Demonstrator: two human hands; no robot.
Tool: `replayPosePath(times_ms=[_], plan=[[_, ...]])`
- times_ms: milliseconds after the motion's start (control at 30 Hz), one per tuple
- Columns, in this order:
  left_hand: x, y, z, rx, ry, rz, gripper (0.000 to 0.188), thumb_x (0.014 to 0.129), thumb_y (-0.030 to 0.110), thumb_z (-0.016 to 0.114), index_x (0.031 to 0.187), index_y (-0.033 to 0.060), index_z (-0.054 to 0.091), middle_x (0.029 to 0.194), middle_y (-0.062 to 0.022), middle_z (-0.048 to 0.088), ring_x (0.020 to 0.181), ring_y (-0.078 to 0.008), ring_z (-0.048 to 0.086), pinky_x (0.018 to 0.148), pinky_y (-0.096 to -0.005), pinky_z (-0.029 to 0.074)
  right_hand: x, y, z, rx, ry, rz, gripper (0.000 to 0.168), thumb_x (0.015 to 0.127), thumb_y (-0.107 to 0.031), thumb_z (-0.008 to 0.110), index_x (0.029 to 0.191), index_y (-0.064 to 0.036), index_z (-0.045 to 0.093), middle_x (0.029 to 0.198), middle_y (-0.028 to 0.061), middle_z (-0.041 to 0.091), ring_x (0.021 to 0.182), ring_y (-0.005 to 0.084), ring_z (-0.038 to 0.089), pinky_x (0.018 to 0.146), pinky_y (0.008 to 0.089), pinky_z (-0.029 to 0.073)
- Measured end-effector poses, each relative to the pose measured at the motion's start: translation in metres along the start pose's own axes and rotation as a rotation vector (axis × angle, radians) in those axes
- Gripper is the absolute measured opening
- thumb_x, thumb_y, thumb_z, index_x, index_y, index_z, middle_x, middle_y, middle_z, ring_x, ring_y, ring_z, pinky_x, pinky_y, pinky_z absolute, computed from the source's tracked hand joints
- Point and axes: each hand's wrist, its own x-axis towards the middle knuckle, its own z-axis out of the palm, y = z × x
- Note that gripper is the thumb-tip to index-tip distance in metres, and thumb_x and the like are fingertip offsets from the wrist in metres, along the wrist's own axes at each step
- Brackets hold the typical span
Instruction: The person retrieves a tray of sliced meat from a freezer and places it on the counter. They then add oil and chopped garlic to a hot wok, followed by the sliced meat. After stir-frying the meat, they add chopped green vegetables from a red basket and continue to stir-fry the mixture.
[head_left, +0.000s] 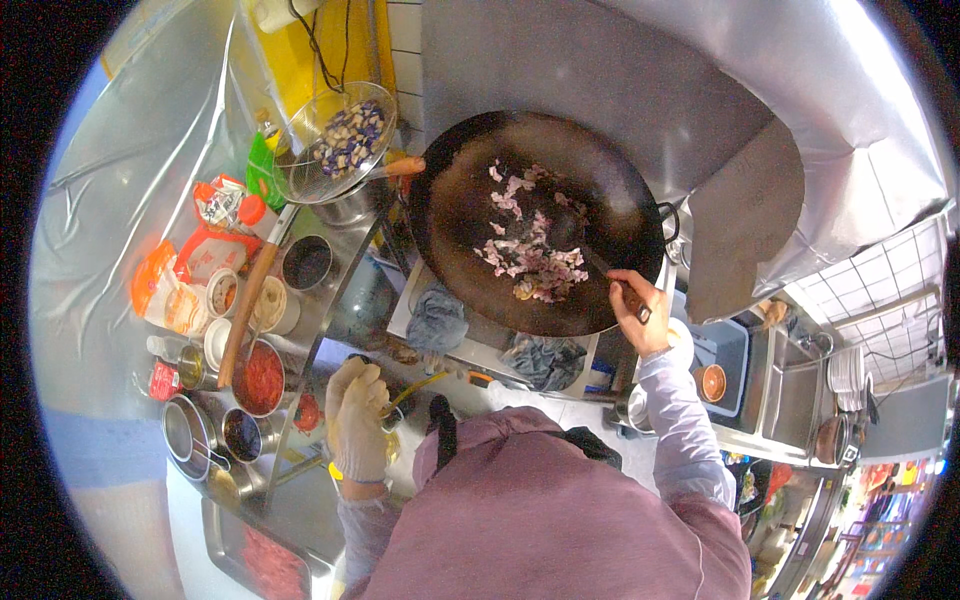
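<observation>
My bare right hand (645, 315) grips the wooden handle of a wok spatula or ladle (598, 260). Its dark head is hard to make out inside a large black wok (619, 225). Pale pink pieces of meat (536, 259) lie loosely in the wok, most of them towards its near side. My left hand (358, 420), in a white knitted glove, hangs beside the steel table at the left with its fingers curled. A small dark thing shows at its fingertips, and whether the hand holds it is unclear.
A wire strainer (296, 176) with diced purple-and-white food (351, 139) rests over a metal pot. On the left table (304, 330) stand a pot of red sauce (262, 379), seasoning tubs and bags. A sink (791, 390) and stacked plates (846, 379) are at right.
</observation>
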Motion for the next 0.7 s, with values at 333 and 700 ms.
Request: replayPosePath(times_ms=[333,700], plan=[[0.01,-0.008,-0.012,-0.197,-0.111,-0.093,0.028,0.086,0.007,0.053,0.112,-0.0034,0.05,0.095,-0.0091,0.056,0.077,-0.0104,0.053,0.069,-0.0212,0.044,-0.016,0.05,-0.003,0.306,0.14,0.344,0.016,0.09,-0.017,0.057,0.098,-0.005,0.062,0.072,0.0049,0.063,0.061,0.0104,0.061,0.052,0.0227,0.05],[-0.003,0.001,-0.002,0.099,-0.096,-0.014,0.027,0.087,0.008,0.055,0.112,-0.0024,0.051,0.097,-0.0066,0.057,0.078,-0.0097,0.053,0.069,-0.0193,0.043,0.042,-0.018,-0.026,0.31,0.019,0.203,0.014,0.083,-0.015,0.06,0.089,-0.004,0.067,0.067,0.004,0.063,0.056,0.01,0.058,0.052,0.0252,0.047]])
